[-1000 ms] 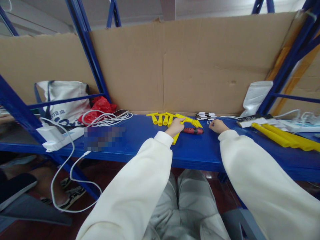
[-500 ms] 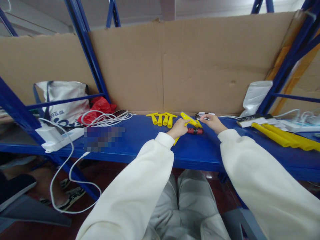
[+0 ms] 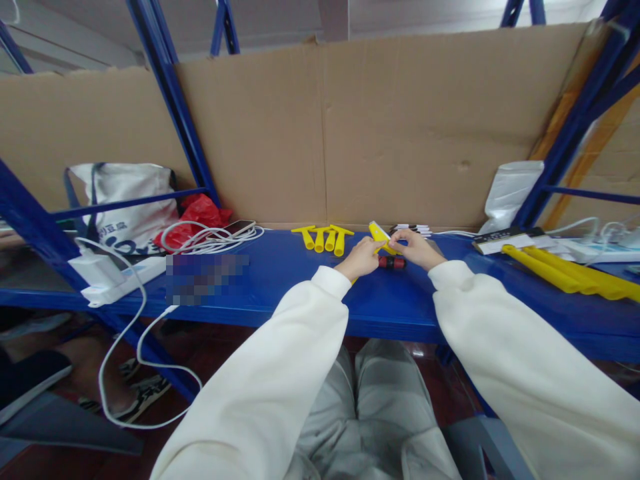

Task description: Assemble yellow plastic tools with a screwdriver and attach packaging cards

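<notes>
My left hand (image 3: 361, 259) is closed around the handle of a yellow T-shaped scraper (image 3: 377, 233), its flat head tilted up toward the back right. A pale strip shows along the head's edge. My right hand (image 3: 414, 248) is closed in a pinch against the right end of that head; what lies between its fingertips is hidden. Just below the hands, a red and black cylindrical tool (image 3: 393, 263) lies on the blue table (image 3: 295, 293). Several more yellow T-shaped scrapers (image 3: 330, 240) lie in a row to the left of my hands.
Small black-and-white pieces (image 3: 415, 229) lie behind my right hand. Long yellow tubes (image 3: 570, 270) and a dark box (image 3: 510, 239) are at the right. White cables (image 3: 215, 240), a power strip (image 3: 120, 277) and a cloth bag (image 3: 125, 207) occupy the left. Cardboard (image 3: 400, 120) stands along the back.
My right hand has moved left, from apart to touching the scraper's head. The scraper has shifted slightly right, and a pale strip now shows on its head.
</notes>
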Tool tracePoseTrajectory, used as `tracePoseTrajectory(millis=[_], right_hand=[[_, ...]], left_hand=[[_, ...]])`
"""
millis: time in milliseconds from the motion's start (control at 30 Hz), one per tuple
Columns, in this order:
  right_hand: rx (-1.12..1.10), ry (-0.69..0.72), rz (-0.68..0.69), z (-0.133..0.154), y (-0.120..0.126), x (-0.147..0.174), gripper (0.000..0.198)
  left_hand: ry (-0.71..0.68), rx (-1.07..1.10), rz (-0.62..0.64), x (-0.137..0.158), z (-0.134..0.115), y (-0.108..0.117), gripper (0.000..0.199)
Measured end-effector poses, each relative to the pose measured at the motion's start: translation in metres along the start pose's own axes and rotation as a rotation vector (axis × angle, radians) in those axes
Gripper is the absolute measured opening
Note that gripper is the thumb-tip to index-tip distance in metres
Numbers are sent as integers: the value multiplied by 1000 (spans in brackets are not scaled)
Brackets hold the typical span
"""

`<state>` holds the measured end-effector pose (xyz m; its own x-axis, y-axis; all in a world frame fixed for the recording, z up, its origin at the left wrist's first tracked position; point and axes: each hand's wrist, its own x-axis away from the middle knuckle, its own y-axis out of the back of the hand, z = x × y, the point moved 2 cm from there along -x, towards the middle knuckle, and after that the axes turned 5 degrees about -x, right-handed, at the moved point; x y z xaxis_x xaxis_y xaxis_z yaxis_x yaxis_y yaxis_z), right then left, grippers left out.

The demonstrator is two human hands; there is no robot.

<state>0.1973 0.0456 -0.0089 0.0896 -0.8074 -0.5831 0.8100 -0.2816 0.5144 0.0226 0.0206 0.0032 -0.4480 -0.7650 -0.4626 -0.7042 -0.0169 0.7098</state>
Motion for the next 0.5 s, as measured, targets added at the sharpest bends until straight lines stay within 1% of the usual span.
tracePoseTrajectory(millis=[100,333,400,500], right_hand=[[-17,-11,-2,0,0,0,14],[-36,-107,37,2,1,4,15],[-19,-88,52,3,3,4,17],[21,16,84,4,5,2,18]], left_hand=[[-22,-47,5,-1,1,0,47],[-57,-79,30,-2,5,-2,47],[-81,-87,34,-3,6,-3,46],[-123,-108,39,-4,8,-5,47]])
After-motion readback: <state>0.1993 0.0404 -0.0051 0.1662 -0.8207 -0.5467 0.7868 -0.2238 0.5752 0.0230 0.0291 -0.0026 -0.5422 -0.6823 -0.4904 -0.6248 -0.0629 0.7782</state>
